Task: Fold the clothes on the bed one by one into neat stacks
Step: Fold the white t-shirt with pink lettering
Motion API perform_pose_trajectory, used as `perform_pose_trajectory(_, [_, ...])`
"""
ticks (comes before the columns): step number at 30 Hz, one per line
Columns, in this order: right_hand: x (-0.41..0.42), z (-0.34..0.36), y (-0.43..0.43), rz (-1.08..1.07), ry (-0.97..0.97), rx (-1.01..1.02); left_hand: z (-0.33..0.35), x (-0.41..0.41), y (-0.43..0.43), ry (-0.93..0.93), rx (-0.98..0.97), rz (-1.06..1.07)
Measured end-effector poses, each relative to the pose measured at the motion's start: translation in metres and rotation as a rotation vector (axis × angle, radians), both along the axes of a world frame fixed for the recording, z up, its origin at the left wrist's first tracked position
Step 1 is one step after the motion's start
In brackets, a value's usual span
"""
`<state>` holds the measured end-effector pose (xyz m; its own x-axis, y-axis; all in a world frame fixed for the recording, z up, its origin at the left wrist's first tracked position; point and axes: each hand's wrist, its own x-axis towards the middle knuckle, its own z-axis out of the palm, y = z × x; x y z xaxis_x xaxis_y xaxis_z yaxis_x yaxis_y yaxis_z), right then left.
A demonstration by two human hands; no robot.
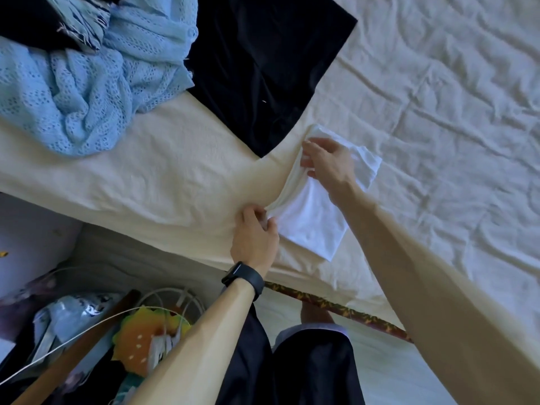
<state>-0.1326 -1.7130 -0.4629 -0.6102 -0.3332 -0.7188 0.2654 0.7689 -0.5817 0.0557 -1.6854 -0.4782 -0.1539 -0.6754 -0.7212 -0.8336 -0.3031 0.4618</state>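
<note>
A white garment [312, 220], folded into a narrow rectangle, lies on the cream bed sheet [438, 112] near the bed's edge. My left hand [255, 232], with a black watch on its wrist, pinches the near left corner of the folded edge. Farther along that edge my right hand [324, 162] grips the garment's far part with curled fingers. A flat black garment [263, 62] lies just beyond. A crumpled light blue knit garment [87, 92] is heaped at the upper left.
A frayed denim piece [84, 21] and dark cloth lie at the top left corner. Beside the bed on the left, the floor holds a white fan [172, 302], cables, an orange toy [140, 337] and bags. My dark trousers and a foot show below.
</note>
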Motion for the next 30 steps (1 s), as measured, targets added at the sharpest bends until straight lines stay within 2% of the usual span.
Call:
perform_pose_trajectory(3, [0.006, 0.01, 0.028, -0.139, -0.024, -0.082, -0.001, 0.003, -0.007, -0.037, 0.023, -0.081])
perform_pose_trajectory(6, [0.025, 0.017, 0.087, -0.379, 0.018, 0.006, 0.005, 0.003, -0.019, -0.029, -0.023, -0.217])
perform_pose_trajectory(9, [0.054, 0.021, 0.143, -0.484, 0.084, 0.209, 0.017, -0.021, -0.033, 0.043, -0.299, -0.495])
perform_pose_trajectory(11, [0.077, 0.014, 0.17, -0.52, -0.035, 0.266, 0.02, -0.056, -0.047, 0.136, -0.423, -0.65])
perform_pose_trajectory(14, [0.106, -0.001, 0.185, -0.571, -0.244, 0.16, 0.015, -0.124, -0.064, 0.184, -0.459, -0.982])
perform_pose_trajectory(16, [0.118, -0.008, 0.185, -0.665, -0.327, 0.058, 0.009, -0.17, -0.069, 0.118, -0.468, -1.27])
perform_pose_trajectory(18, [0.125, -0.014, 0.181, -0.797, -0.359, -0.057, -0.001, -0.207, -0.07, 0.027, -0.401, -1.439])
perform_pose_trajectory(20, [0.13, -0.023, 0.178, -0.89, -0.328, -0.123, -0.01, -0.234, -0.072, -0.015, -0.256, -1.439])
perform_pose_trajectory(23, [0.137, -0.029, 0.176, -1.033, -0.295, -0.152, -0.009, -0.259, -0.07, -0.013, -0.011, -1.309])
perform_pose_trajectory(27, [0.122, -0.017, 0.2, -1.071, -0.095, -0.06, -0.011, -0.263, -0.061, -0.078, 0.125, -1.283])
perform_pose_trajectory(30, [0.09, -0.008, 0.242, -1.103, 0.06, 0.016, -0.007, -0.243, -0.05, -0.012, 0.364, -1.046])
